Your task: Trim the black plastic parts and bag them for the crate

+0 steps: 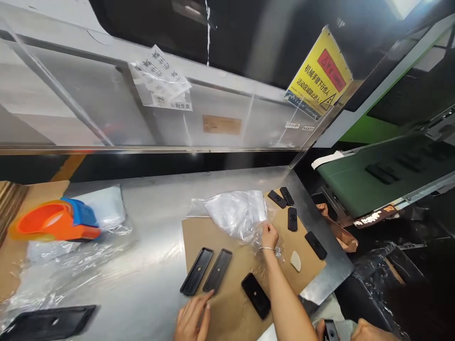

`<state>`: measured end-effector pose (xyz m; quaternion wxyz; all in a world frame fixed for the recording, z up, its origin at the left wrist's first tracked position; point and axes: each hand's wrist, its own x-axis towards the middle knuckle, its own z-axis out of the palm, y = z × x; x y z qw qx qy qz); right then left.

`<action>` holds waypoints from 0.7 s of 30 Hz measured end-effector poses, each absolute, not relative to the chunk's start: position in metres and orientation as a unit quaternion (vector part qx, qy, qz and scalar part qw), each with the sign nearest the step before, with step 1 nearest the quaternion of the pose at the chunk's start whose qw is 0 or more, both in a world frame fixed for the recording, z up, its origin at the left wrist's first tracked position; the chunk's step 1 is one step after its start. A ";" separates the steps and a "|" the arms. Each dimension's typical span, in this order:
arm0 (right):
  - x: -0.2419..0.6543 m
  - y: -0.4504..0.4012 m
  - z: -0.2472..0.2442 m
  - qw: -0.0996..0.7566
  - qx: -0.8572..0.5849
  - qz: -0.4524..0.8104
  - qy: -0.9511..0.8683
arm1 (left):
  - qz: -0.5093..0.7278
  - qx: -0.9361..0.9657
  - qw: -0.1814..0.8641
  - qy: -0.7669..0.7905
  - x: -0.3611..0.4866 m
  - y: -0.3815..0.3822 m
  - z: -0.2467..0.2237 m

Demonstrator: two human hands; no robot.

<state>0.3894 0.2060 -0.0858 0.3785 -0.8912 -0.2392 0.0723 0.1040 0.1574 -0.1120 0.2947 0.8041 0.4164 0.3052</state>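
My left hand (194, 318) is at the bottom, fingers stretched out, its fingertips at the lower end of a shallow dark tray (218, 271). A similar black tray (197, 271) lies just left of it. My right hand (270, 236), with a thin bracelet at the wrist, has its fingers closed on the edge of a clear plastic bag (236, 213). Between my hands, nearer my right forearm, lies a black rectangular piece (256, 295). Brown cardboard (231, 312) is under these things.
Several small black parts (292, 219) and a pale wedge (295, 261) lie right of the bag. An orange tape dispenser (59, 222) and a black tray (50, 323) are at left. Another person's hands (371, 330) hold a black part (330, 330) at lower right. A green conveyor (355, 180) stands beyond.
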 end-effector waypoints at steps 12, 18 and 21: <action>0.333 0.218 -0.078 0.381 -0.858 0.109 -0.327 | 0.147 0.790 0.217 0.554 0.137 0.229 -0.125; 0.274 0.167 -0.096 0.275 -0.867 0.176 -0.375 | 0.162 0.768 0.211 0.582 0.136 0.230 -0.130; 0.253 0.151 -0.110 0.204 -0.860 0.237 -0.404 | 0.166 0.736 0.219 0.618 0.122 0.231 -0.135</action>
